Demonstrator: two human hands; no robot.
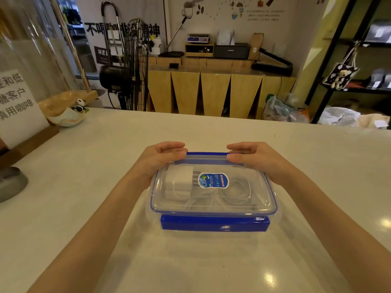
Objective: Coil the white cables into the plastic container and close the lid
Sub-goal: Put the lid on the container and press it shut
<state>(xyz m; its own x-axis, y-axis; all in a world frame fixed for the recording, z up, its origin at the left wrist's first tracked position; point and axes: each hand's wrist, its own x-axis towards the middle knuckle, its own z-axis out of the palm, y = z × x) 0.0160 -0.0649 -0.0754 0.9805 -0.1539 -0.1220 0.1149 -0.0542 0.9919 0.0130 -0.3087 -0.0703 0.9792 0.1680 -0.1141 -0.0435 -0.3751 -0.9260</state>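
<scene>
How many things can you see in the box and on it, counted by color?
White: 2, the charger plug and the coiled cables
Blue: 3, the near latch, the far latch and the sticker
Clear: 1, the lid
Total: 6

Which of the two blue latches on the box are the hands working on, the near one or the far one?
The far latch: the left hand and right hand hold its two ends. The near latch is untouched.

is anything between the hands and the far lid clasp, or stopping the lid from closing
Nothing visible. The left hand and right hand already grip the far blue clasp. The lid sits on the container, with the white cables and chargers lying inside, under it.
</scene>
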